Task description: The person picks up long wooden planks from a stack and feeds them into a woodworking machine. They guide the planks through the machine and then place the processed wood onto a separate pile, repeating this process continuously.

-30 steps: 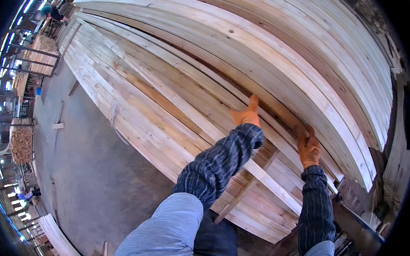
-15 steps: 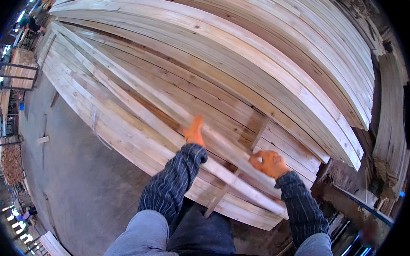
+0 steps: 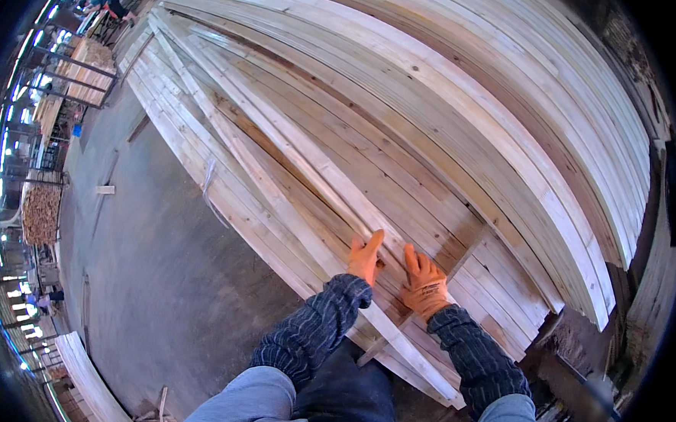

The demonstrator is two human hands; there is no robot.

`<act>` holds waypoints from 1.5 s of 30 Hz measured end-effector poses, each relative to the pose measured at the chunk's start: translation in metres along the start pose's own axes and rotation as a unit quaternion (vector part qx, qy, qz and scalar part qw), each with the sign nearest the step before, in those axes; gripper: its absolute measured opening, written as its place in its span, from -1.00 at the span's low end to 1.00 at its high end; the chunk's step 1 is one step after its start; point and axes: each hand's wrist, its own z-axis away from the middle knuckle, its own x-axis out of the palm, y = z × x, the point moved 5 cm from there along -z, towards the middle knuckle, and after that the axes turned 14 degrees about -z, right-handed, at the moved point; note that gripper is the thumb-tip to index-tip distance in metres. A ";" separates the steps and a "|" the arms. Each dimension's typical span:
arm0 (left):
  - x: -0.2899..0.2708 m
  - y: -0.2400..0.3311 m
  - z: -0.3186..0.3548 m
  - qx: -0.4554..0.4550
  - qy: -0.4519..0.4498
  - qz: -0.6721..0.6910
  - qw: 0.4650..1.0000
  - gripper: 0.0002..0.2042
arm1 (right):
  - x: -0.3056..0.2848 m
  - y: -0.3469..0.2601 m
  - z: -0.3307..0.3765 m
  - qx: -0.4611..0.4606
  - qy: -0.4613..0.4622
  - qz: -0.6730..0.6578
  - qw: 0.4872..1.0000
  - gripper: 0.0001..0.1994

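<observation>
Both my hands wear orange gloves. A long, pale wooden board (image 3: 305, 165) runs from the far left toward me across a layer of other boards. My left hand (image 3: 366, 258) is at its left edge near the close end, thumb and forefinger against the wood, the other fingers curled. Just to the right, my right hand (image 3: 426, 284) has its fingers bent over the same board, covering part of it. A second loose board (image 3: 264, 180) lies at an angle on the left, passing beneath my left forearm with its end near my legs.
A tall stack of long boards (image 3: 503, 156) rises on the right. A crosswise wooden strip (image 3: 468, 251) lies beside my right hand. Concrete floor (image 3: 157, 259) stretches to the left, with a small wood block (image 3: 105, 190) on it. Bundled timber (image 3: 40, 215) stands farther off.
My hands have come closer together, the right moving left along the board. The view has shifted, so the stacks sit farther right. The board lies closer to the layer's middle.
</observation>
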 end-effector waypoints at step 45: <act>-0.113 0.037 0.027 0.281 0.457 -0.380 0.754 -0.27 | 0.008 0.047 0.002 0.046 0.068 -0.052 0.995 -0.10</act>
